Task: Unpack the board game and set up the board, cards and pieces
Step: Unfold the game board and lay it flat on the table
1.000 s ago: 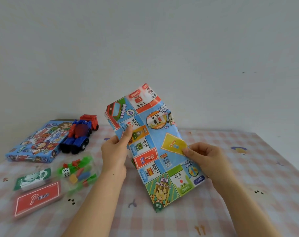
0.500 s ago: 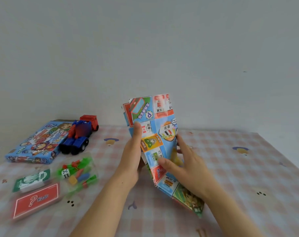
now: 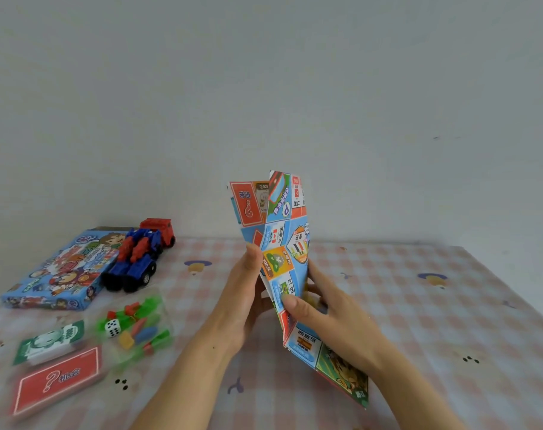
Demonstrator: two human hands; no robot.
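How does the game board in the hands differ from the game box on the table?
The board is held upright above the table, gripped by the left hand and right hand; the game box lies flat at the far left. The board is a thin, partly folded sheet; the box is a thicker slab. A toy truck sits at the box's right edge. Both carry bright blue cartoon print.

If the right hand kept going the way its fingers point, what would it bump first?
The right hand points up and left, into the colourful folded paper game board it is pinching. Just past that sheet is the left hand, likely next, though depth is unclear.
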